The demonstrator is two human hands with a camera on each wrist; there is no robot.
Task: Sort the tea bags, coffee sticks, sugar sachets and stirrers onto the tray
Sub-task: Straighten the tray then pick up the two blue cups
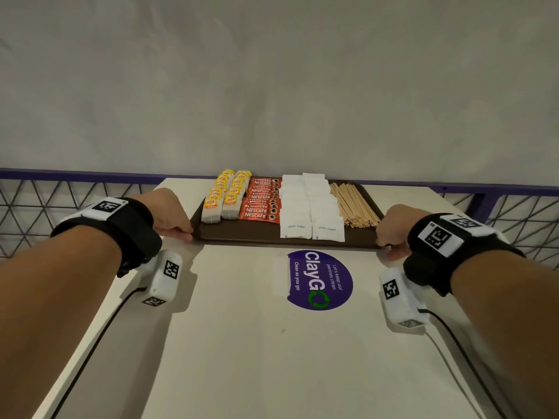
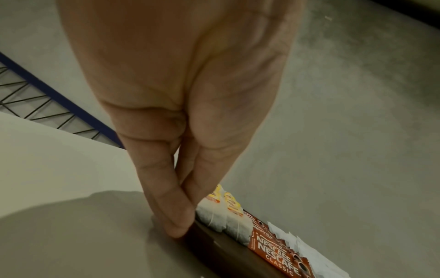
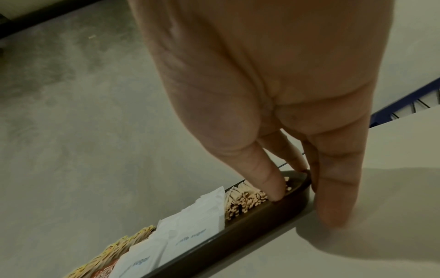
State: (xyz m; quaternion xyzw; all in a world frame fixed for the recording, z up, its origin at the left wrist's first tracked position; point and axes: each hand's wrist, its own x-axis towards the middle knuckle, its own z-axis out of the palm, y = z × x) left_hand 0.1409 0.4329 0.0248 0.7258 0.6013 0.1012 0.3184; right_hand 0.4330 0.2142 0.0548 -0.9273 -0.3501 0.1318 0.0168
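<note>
Nearest the head camera, two bare forearms reach forward over the white tabletop [image 1: 242, 343], each wrist wrapped in a black strap carrying white marker blocks. A round purple "ClayGo" sticker [image 1: 320, 279] lies on the tabletop between the arms, just short of the brown tray [image 1: 257, 235]. The left hand [image 1: 169, 213] holds the tray's near left corner and the right hand [image 1: 393, 228] its near right corner, fingers curled down over the rim. On the tray, from left to right, stand two rows of yellow-tagged tea bags [image 1: 225, 196], a stack of red Nescafé coffee sticks [image 1: 261, 201], two columns of white sugar sachets [image 1: 311, 207] and a heap of wooden stirrers [image 1: 354, 205]. Behind the tabletop run a purple rail and wire mesh below a grey wall.

From the left wrist, the left hand [image 2: 181, 94] fills the upper part, its thumb and fingers [image 2: 176, 216] pressed together, pinching the tray [image 2: 214, 242] at its corner rim. Tea bags [image 2: 221, 216], coffee sticks [image 2: 273, 250] and sugar sachets [image 2: 307, 248] line up beyond.

From the right wrist, the right hand [image 3: 262, 84] clamps the tray [image 3: 262, 216] at its corner: the thumb rests inside the rim touching the stirrers [image 3: 245, 199], the fingers [image 3: 335, 188] outside against the wall, reaching the tabletop. Sugar sachets [image 3: 190, 231] lie beside the stirrers, then the coffee sticks [image 3: 107, 270] and tea bags [image 3: 123, 244].
</note>
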